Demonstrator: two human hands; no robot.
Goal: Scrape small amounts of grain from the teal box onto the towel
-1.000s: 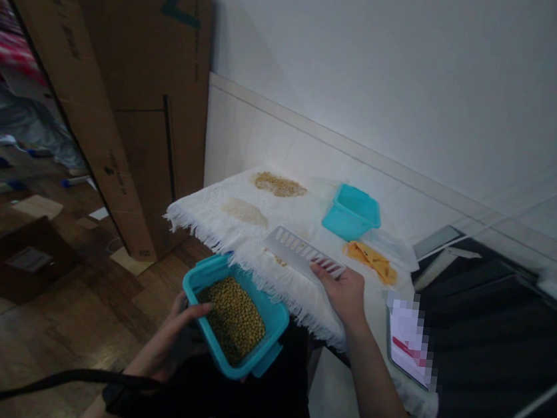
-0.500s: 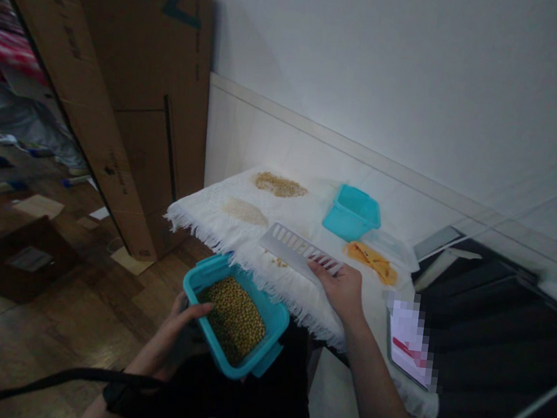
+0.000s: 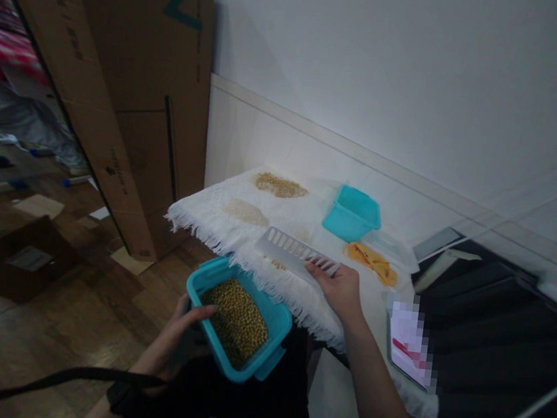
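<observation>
My left hand (image 3: 183,324) grips the near side of a teal plastic box (image 3: 238,317) full of yellow-green beans, held just below the fringed edge of a white cloth (image 3: 276,225). My right hand (image 3: 341,288) is closed on one end of a white slotted plastic piece (image 3: 292,251), which lies slanted on the cloth near its front edge. A few loose beans (image 3: 279,263) lie under it.
On the cloth lie a brown grain pile (image 3: 280,185), a pale grain pile (image 3: 245,212), an orange pile (image 3: 372,260), an empty teal box (image 3: 352,212) and a clear lid (image 3: 392,247). Tall cardboard sheets (image 3: 136,85) lean at the left. A dark surface (image 3: 495,341) lies right.
My right hand has slid the slotted piece a little left toward the cloth's front edge. The box of beans has shifted slightly right and tilted a touch.
</observation>
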